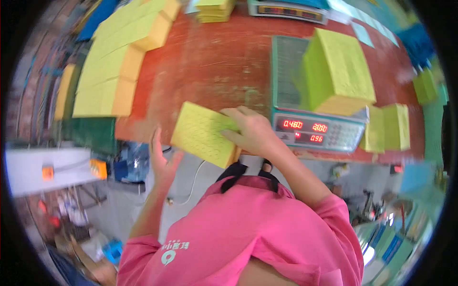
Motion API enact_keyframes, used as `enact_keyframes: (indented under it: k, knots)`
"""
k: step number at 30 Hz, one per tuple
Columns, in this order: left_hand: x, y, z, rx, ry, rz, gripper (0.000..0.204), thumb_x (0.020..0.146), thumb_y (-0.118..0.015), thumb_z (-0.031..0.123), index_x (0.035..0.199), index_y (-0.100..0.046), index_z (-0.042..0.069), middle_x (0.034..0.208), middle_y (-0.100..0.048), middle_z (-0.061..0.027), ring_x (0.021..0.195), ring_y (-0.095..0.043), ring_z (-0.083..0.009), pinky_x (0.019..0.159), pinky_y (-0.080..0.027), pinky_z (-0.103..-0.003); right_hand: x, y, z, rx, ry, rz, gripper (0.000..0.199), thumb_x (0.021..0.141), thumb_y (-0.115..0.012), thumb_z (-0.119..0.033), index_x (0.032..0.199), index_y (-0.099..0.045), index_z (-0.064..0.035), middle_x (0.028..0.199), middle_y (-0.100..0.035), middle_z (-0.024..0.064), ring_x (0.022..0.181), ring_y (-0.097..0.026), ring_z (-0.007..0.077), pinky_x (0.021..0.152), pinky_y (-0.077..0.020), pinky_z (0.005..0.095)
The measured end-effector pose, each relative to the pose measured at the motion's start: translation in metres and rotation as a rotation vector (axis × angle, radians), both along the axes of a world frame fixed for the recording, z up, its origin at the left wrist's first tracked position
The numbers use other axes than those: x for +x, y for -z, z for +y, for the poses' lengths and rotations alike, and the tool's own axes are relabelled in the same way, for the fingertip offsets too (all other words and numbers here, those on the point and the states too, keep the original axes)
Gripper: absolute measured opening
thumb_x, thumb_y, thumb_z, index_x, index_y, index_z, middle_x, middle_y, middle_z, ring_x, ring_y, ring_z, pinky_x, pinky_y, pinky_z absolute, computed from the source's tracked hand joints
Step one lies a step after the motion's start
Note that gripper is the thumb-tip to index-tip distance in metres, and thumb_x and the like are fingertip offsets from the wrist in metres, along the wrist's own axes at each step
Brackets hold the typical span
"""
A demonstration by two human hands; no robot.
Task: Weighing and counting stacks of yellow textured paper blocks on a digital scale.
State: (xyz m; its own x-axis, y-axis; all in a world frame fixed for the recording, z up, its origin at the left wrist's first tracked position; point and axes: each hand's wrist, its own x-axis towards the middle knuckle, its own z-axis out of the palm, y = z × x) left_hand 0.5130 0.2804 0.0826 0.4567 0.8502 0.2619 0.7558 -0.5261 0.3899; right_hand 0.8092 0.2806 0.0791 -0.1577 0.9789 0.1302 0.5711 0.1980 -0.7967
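Note:
A stack of yellow paper sheets (202, 133) with faint marks on top lies tilted at the table's near edge, partly over it. My right hand (250, 129) grips its right side, thumb and fingers on the upper sheet. Just left of the stack, my left hand (164, 159) is open, fingers stretched upward and holding nothing. To the right stands a digital scale (317, 133) with lit red digits. A tall block of yellow paper (341, 71) rests on the scale's plate, close to my right hand.
Long rows of yellow paper stacks (107, 78) line the table's left side. Smaller stacks (396, 127) sit right of the scale. At the far edge are another scale (288, 12) and a small pile (213, 10). The red table (214, 62) ends near my body.

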Motion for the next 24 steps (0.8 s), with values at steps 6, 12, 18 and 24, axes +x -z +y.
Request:
enact_keyframes:
  k: [6,12,18,24]
  knots:
    - [0.053,0.062,-0.1,-1.057,-0.786,-1.512,0.072,0.102,-0.031,0.06,0.151,-0.031,0.006,0.153,-0.039,-0.0133,0.136,-0.042,-0.0302,0.111,-0.033,-0.048,-0.013,-0.002,-0.019,-0.023,-0.068,-0.044,0.061,0.081,-0.073,-0.032,0.132,-0.052,-0.0054,0.112,-0.062,0.019,0.106,-0.06,0.0372,0.09,-0.0503,0.046]
    - [0.073,0.045,-0.076,-1.01,-0.419,-1.718,0.063,0.104,-0.036,0.051,0.149,-0.035,0.007,0.149,-0.045,-0.012,0.136,-0.044,-0.0258,0.113,-0.032,-0.044,-0.019,-0.004,-0.026,-0.024,-0.05,-0.058,0.064,0.079,-0.075,-0.032,0.132,-0.051,-0.0035,0.111,-0.062,0.0197,0.105,-0.061,0.037,0.088,-0.0514,0.045]
    - [0.061,0.034,-0.079,-1.069,-0.532,-1.552,0.056,0.104,-0.04,0.044,0.145,-0.04,0.006,0.146,-0.048,-0.0114,0.133,-0.047,-0.0263,0.111,-0.037,-0.044,-0.024,-0.004,-0.048,-0.085,0.004,-0.053,0.062,0.082,-0.073,-0.03,0.134,-0.051,-0.0059,0.114,-0.062,0.0202,0.103,-0.062,0.0381,0.088,-0.0512,0.0447]
    - [0.032,0.058,-0.082,-0.638,-0.235,-0.66,0.047,0.101,-0.048,0.034,0.136,-0.049,0.003,0.132,-0.058,-0.0129,0.123,-0.055,-0.0279,0.106,-0.042,-0.044,-0.02,0.053,-0.057,-0.108,0.191,0.177,0.044,0.092,-0.063,-0.032,0.124,-0.058,-0.0019,0.114,-0.064,0.0224,0.106,-0.062,0.0385,0.09,-0.0495,0.0452]
